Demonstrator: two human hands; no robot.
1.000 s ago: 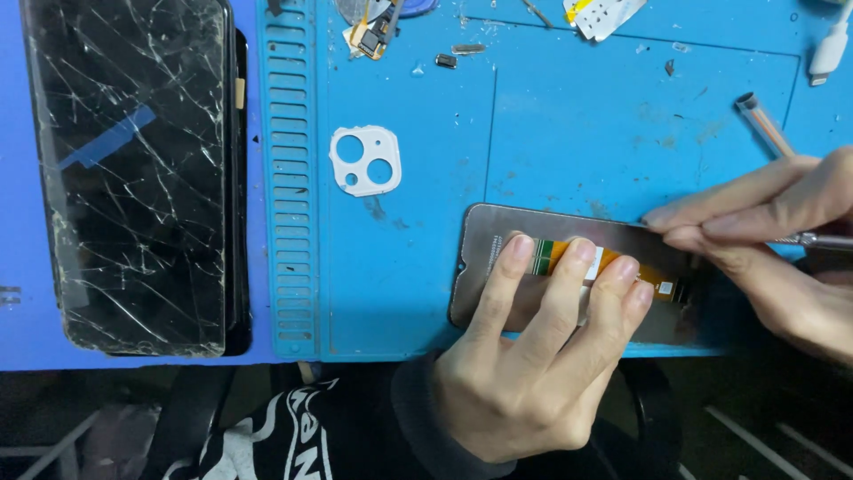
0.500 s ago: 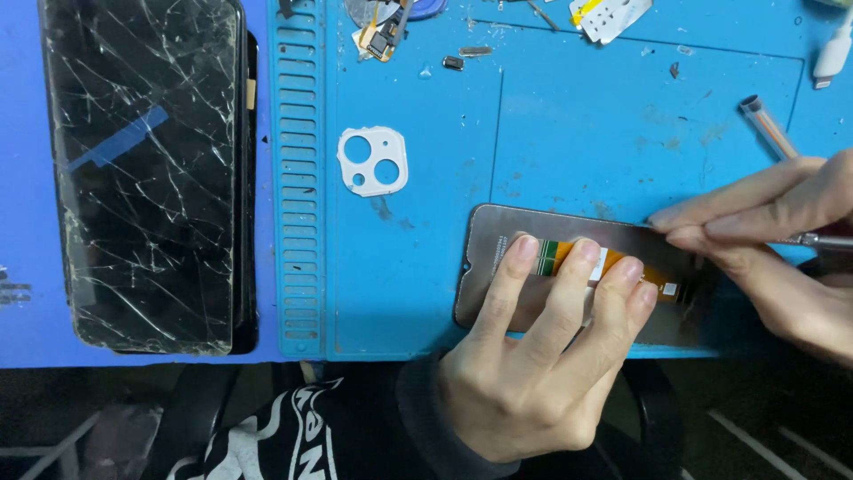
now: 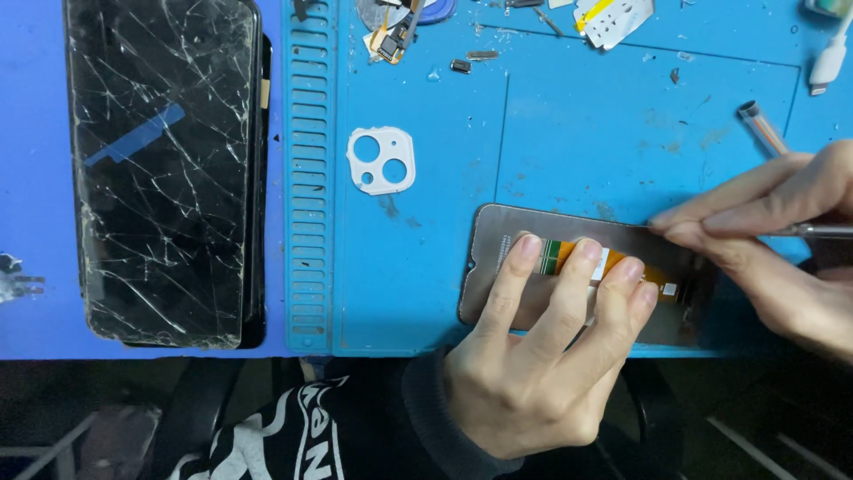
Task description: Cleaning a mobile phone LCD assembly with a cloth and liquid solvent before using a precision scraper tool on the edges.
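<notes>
Your left hand is flat-ish and open on the phone display panel, three fingertips pressed down on its back side, right over the orange flex cable. It's pinning the panel, not gripping it. The panel lies face down at the near edge of the blue repair mat on the desk, roughly in front of you and a bit to the right.

Your right hand is pinched closed around a thin metal tool, with the fingertips touching the panel's far right corner. Can't see the tool's tip, your fingers cover it.

Other stuff on the mat: a white camera lens frame sits well apart to the left of the panel, and small parts and screws are scattered along the far edge. A cracked black phone screen lies off to the left, past the mat's slotted strip. A white cable plug is at the far right corner.
</notes>
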